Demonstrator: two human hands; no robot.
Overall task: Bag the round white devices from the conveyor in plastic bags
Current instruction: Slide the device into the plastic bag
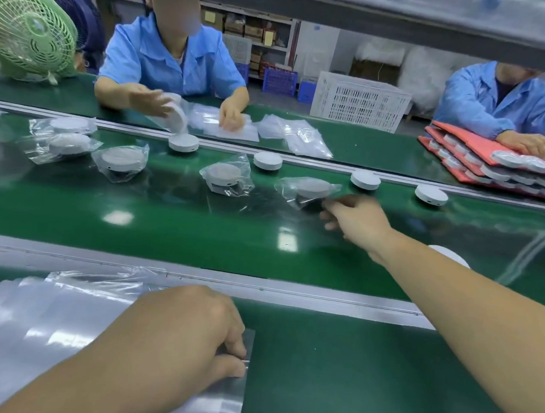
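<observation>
Head: bagged device (312,188) flat, face up (right hand (357,220) pinches edge).

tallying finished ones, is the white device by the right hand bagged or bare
Bagged. A crinkled clear plastic bag surrounds the white device; the right hand is at its near edge.
</observation>
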